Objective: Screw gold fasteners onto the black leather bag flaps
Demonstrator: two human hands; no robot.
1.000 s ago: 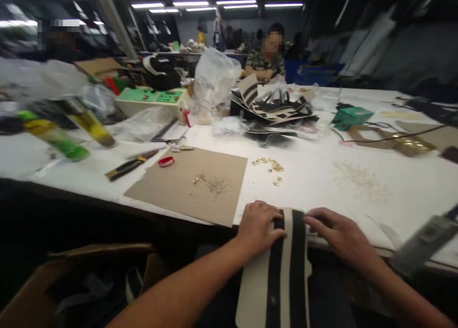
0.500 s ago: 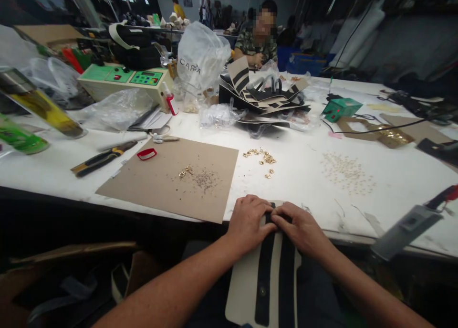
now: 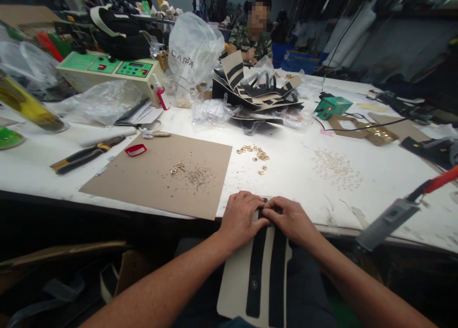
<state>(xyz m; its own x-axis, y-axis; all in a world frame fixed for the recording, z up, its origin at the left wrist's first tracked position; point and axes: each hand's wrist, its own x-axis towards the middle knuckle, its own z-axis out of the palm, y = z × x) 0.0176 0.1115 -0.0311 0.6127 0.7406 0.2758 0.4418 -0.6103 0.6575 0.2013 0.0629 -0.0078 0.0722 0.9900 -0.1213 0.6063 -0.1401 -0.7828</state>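
A cream panel with black stripes lies across my lap, its far end against the table edge. A small round metal piece sits in the left stripe, near the end closest to me. My left hand is closed on the panel's far end, fingers over the top and thumb across the black stripe. Beside it, my right hand pinches at the same stripe, fingertips close to the left hand's. Whatever lies between the right fingertips is too small or hidden to make out.
Brown cardboard carries dark bits and a few gold rings. More gold rings and scattered small pieces lie on the white table. Pliers are at left, a grey-handled tool at right. A person sits opposite.
The whole view has shifted slightly, so the table things appear further left. Both hands stay at the panel's far end, with the right fingers still pinched there.
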